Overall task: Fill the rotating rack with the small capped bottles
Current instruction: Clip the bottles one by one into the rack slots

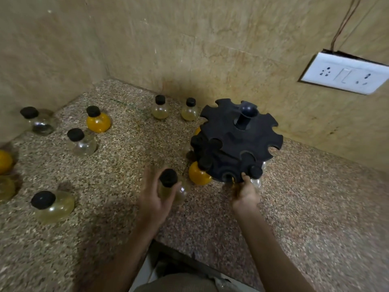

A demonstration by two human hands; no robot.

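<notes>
Eight capped bottles [97, 123] standing loose on one speckled counter [305, 203], a ninth bottle [169, 186] sitting in the left hand [153, 199], at least two racked bottles [199, 175] hanging in one rack [237, 142], the right hand [245, 192] making two hands, one switch plate [345, 74] showing on the wall.

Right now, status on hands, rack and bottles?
Left hand grips a pale bottle beside the rack. Right hand touches rack's lower rim, grip unclear. Upper tier empty, path clear.

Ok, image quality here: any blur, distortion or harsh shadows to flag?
Head view: motion blur smears the left hand and the bottle it holds; the right hand at the rack is sharper; wide-angle distortion tilts the socket plate; light is dim and soft, shadows faint.
</notes>
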